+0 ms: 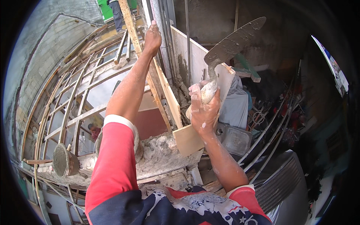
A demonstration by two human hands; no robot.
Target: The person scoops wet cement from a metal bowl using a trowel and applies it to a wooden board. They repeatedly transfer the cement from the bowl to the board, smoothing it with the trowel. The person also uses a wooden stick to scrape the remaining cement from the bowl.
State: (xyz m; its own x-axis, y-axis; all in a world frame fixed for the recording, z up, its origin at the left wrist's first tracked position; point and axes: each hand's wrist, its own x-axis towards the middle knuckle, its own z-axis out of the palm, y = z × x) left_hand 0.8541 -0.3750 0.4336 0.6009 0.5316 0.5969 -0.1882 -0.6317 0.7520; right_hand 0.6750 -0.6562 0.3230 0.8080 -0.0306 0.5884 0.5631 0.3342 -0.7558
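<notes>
My right hand (205,108), dusted with cement, is closed round the pale, mortar-caked handle of a trowel (235,40). Its blade points up and to the right, with wet mortar smeared near the neck. Raised higher and farther out, my left hand (152,39) is closed with the thumb up around a thin dark rod (149,10) beside the upright post. Between my arms stands a column form of wooden boards (168,92), with upright steel bars (188,35) and grey mortar inside. A small board (188,139) sits at its lower end.
A mortar-filled bucket (64,162) stands at left; another (138,144) is partly behind my left arm. A timber frame (80,93) with openings spans the left. A person (117,17) stands far off, another (94,131) is lower down. A sink (236,139) and pipes (275,125) lie below right.
</notes>
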